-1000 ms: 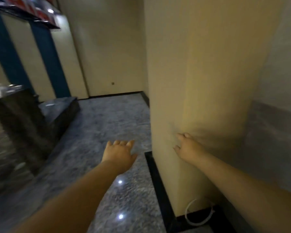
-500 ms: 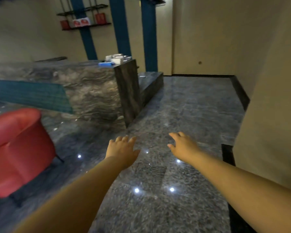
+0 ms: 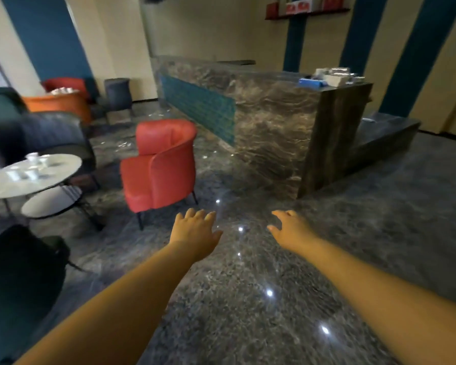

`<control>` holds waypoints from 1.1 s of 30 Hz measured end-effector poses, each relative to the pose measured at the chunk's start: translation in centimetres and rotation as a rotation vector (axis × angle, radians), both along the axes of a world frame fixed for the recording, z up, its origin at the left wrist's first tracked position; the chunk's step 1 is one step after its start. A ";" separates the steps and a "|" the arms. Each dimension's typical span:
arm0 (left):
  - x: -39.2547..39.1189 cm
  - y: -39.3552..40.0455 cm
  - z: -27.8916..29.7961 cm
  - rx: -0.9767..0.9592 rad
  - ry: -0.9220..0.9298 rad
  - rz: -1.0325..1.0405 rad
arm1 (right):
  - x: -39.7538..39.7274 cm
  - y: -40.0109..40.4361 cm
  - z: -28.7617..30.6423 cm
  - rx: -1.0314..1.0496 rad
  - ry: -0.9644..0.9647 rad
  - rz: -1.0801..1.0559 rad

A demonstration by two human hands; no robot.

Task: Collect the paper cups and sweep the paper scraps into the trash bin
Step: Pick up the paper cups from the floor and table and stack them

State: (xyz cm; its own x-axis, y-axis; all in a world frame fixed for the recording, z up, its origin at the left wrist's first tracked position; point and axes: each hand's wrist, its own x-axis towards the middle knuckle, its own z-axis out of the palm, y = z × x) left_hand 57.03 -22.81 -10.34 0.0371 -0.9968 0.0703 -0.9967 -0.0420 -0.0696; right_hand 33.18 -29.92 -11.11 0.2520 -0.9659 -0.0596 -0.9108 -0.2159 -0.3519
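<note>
Nothing collected yet.
Left hand [image 3: 195, 234] and right hand [image 3: 291, 230] released, empty; paper cups [image 3: 33, 164] on desk [image 3: 63, 164], scraps [image 3: 124, 144] on floor [image 3: 248, 299].

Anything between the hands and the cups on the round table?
No. Both hands hang open over bare floor. The cups sit on the round table far left; the red chair stands right of that line.
</note>
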 end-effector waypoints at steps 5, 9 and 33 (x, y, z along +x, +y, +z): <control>6.0 1.3 -2.0 0.048 0.025 0.194 | 7.3 -3.3 -1.8 0.025 0.003 0.166; 12.7 2.0 -3.3 0.102 0.017 0.342 | 14.2 -5.7 -3.2 0.072 0.025 0.293; 48.0 -10.3 -9.3 0.183 0.107 0.655 | 53.6 -24.3 -8.0 0.154 0.110 0.608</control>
